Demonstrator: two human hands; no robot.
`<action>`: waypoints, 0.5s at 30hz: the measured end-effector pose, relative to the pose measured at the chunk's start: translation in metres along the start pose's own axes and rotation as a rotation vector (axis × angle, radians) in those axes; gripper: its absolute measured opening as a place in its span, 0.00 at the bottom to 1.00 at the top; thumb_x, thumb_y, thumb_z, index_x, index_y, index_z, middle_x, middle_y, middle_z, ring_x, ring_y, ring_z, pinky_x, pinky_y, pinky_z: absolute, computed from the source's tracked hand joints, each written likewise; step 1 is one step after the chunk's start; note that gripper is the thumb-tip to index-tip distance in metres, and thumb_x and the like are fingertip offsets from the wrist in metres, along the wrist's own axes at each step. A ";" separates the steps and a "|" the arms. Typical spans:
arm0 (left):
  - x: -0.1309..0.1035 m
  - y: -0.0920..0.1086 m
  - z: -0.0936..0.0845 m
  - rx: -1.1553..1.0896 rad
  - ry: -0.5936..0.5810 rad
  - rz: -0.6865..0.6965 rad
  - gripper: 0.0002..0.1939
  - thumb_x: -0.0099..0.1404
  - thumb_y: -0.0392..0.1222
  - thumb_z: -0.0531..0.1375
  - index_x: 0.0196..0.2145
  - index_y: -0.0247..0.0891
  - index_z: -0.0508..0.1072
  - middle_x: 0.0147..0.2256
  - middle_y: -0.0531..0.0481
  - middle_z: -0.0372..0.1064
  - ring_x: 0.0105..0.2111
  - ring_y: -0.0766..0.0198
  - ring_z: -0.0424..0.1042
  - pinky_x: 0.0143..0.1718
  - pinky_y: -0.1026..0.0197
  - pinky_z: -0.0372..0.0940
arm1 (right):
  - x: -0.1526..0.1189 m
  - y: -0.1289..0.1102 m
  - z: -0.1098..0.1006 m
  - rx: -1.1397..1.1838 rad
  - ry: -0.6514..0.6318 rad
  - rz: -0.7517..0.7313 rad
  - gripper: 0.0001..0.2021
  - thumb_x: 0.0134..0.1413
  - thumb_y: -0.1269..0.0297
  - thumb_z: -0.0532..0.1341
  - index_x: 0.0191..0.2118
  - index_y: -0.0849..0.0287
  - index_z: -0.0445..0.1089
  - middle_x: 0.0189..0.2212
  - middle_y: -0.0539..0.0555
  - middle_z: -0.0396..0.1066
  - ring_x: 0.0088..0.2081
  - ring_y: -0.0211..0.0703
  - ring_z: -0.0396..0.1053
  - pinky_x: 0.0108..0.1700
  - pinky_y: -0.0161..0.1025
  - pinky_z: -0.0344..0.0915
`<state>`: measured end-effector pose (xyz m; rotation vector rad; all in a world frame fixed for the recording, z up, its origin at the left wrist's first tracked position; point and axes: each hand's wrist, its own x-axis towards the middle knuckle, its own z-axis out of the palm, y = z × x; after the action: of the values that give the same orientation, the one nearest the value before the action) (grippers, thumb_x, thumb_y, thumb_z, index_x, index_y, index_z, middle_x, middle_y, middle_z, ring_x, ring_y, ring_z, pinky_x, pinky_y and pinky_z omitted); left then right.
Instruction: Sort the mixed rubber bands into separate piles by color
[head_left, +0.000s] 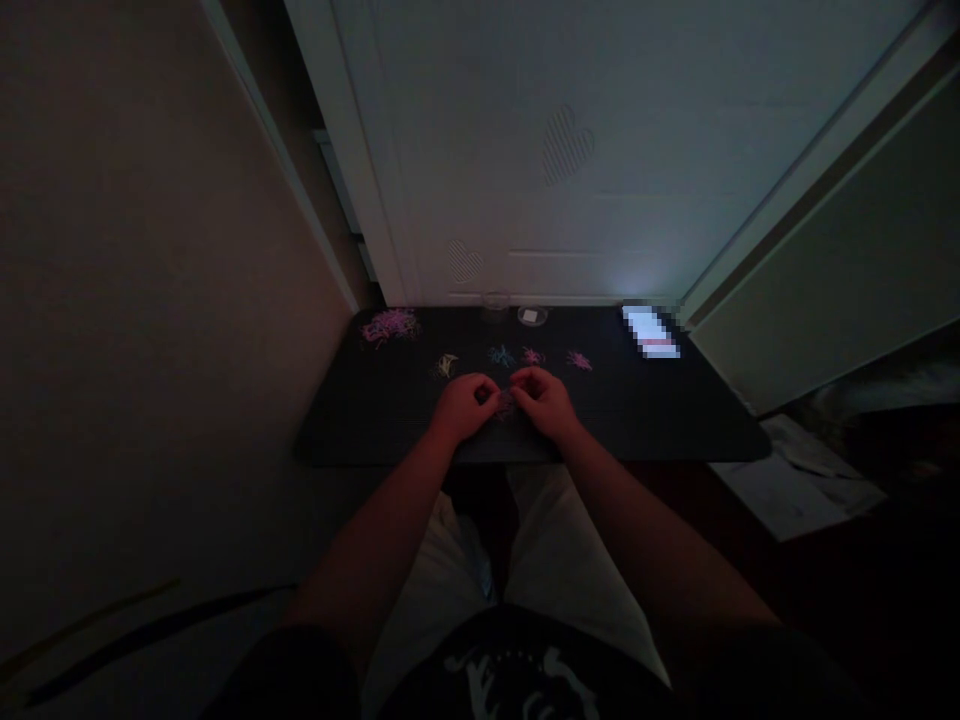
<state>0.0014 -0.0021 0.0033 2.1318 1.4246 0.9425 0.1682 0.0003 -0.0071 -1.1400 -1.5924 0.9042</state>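
Note:
My left hand (466, 405) and my right hand (545, 400) rest close together near the front of the dark table, fingers curled in pinches. Between them lies a small dim pinkish pile (504, 405); whether either hand holds a piece of it is too dark to tell. Just beyond my hands are small piles of thin strands: a yellowish one (447, 365), a blue one (501, 356), a pink one (532, 356) and a magenta one (579, 360). A larger pink-purple pile (390, 327) sits at the back left.
A clear round container (496, 305) and a round lid-like piece (532, 316) stand at the back of the black table (637, 420). A lit, blurred-out phone-like screen (651, 332) is at the back right. A white panel (480, 150) rises behind.

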 end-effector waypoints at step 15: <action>0.000 -0.001 0.001 0.017 -0.003 0.018 0.06 0.57 0.40 0.56 0.29 0.37 0.72 0.29 0.50 0.71 0.31 0.64 0.68 0.33 0.62 0.62 | -0.001 0.000 0.002 -0.155 -0.016 -0.016 0.04 0.47 0.64 0.57 0.28 0.58 0.65 0.23 0.49 0.65 0.26 0.36 0.62 0.29 0.34 0.59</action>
<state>0.0016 -0.0016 0.0024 2.1606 1.4189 0.9374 0.1666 -0.0004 -0.0081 -1.2278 -1.7065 0.7923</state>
